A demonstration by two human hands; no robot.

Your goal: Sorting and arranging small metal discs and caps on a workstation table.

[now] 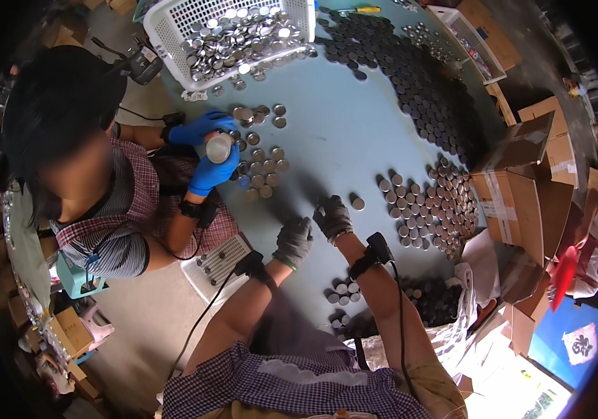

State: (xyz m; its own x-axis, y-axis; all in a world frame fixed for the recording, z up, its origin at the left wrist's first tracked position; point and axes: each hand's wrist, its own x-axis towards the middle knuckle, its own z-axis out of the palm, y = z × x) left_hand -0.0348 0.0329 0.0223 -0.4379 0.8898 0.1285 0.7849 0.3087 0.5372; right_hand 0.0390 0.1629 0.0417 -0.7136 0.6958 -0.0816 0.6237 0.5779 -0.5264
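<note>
My left hand (293, 241) in a grey glove rests on the pale blue table (341, 133) with its fingers loosely bent; nothing shows in it. My right hand (331, 216), in a darker grey glove, is just to its right with curled fingers, and whether they hold anything is hidden. Both wrists carry black bands with cables. A single round metal lid (358, 203) lies just right of my right hand. A cluster of round silver lids (424, 202) lies further right. Small dark lids (341, 290) sit by my right forearm.
Across the table a person in blue gloves (209, 150) holds a stack of silver lids over a small group of lids (264, 167). A white basket (232, 35) full of shiny lids stands at the far edge. Dark lids (417, 77) spread at the far right. Cardboard boxes (522, 181) crowd the right side.
</note>
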